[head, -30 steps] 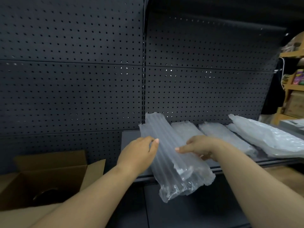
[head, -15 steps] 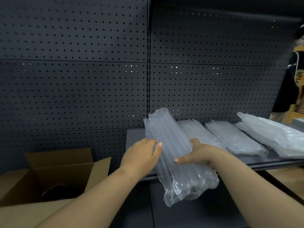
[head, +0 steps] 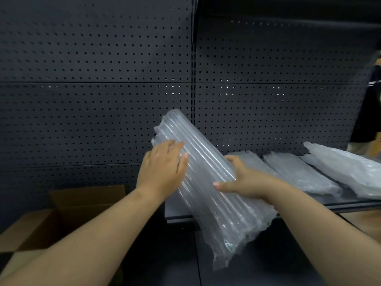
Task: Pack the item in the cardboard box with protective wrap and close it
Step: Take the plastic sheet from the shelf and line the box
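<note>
A clear air-column wrap is held tilted in front of the dark shelf, its top end leaning left against the pegboard background. My left hand grips its left edge near the top, thumb over the front. My right hand grips its right side lower down, thumb across the front. An open cardboard box stands at the lower left, partly hidden behind my left forearm; its inside is dark and I cannot make out what is in it.
Several more clear wraps lie side by side on the dark shelf to the right. A black pegboard wall fills the background. A dark-clothed person stands at the far right edge.
Both hands have lifted the wrap off the shelf and swung it up and left, more upright. The view has shifted left, hiding more of the box interior.
</note>
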### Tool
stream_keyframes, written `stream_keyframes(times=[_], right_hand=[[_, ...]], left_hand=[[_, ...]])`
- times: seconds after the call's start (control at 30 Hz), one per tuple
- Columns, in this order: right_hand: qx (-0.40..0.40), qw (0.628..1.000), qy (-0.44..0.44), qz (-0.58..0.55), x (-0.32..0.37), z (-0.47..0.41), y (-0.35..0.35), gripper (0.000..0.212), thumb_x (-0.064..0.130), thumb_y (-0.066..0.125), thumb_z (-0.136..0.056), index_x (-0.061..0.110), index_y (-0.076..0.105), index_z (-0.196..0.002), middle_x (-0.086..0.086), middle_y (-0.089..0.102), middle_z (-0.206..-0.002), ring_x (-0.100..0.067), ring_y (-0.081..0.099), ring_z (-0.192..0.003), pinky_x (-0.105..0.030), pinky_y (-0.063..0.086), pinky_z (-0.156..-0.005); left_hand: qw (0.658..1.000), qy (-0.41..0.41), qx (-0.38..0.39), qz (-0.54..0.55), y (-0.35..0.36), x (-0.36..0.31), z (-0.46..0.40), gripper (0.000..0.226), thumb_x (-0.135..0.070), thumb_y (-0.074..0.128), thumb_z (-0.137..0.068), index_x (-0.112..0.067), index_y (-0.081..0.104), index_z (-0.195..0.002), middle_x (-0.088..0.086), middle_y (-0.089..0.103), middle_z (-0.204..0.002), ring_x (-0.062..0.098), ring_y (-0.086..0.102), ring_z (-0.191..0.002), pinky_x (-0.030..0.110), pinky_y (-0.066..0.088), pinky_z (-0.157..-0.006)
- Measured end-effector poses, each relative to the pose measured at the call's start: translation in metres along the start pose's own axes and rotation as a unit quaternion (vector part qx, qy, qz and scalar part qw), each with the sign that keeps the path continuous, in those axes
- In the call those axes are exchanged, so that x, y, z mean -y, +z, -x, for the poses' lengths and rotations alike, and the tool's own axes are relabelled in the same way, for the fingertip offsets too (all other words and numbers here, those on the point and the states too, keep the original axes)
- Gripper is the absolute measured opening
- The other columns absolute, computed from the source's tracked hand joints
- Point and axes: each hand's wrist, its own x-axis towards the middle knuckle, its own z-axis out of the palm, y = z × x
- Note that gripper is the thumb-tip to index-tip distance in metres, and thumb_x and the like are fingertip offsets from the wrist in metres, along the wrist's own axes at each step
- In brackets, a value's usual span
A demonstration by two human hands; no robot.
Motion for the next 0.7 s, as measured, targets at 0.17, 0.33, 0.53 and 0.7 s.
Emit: stream_keyframes(times=[0.17,0.33,0.53,0.7], right_hand=[[-0.064,0.983,-0.080,0.152,0.026,-0.001,0.007,0.087,0.046,0.072,-0.075,0.048,0.011,-0.137,-0.002,0.052,-0.116,-0.019,0.061,-0.088,-0.033,0.053,-0.077],[-0.089,0.940,-0.140,0.299,0.056,0.006,0.024,0.090,0.047,0.070,-0.073,0.050,0.006,-0.136,-0.002,0.044,-0.115,-0.023,0.058,-0.089,-0.038,0.054,-0.078],[-0.104,0.876,-0.213,0.420,0.089,0.013,0.043,0.083,0.044,0.066,-0.078,0.044,0.009,-0.139,0.004,0.032,-0.100,-0.020,0.050,-0.075,-0.031,0.048,-0.062],[-0.144,0.821,-0.260,0.487,0.116,0.005,0.066,0.083,0.040,0.063,-0.083,0.039,0.006,-0.143,-0.002,0.037,-0.113,-0.019,0.042,-0.076,-0.026,0.040,-0.055]], left_hand=[[0.996,0.060,-0.060,-0.022,-0.040,0.024,0.001,0.061,-0.042,0.014,-0.092,-0.017,0.038,-0.142,0.007,0.037,-0.148,0.022,0.031,-0.139,0.040,0.022,-0.114],[0.990,0.107,0.014,-0.096,-0.075,0.058,0.006,0.059,-0.048,0.034,-0.097,-0.023,0.021,-0.149,0.002,0.021,-0.157,0.019,0.017,-0.145,0.036,0.012,-0.116],[0.968,0.049,0.201,-0.145,-0.106,0.093,0.007,0.096,-0.060,0.065,-0.074,-0.030,0.014,-0.149,-0.006,0.034,-0.151,0.016,0.034,-0.136,0.036,0.025,-0.113],[0.939,0.005,0.299,-0.169,-0.123,0.132,0.011,0.078,-0.052,0.073,-0.070,-0.037,0.036,-0.138,-0.011,0.052,-0.125,0.011,0.049,-0.107,0.034,0.037,-0.098]])
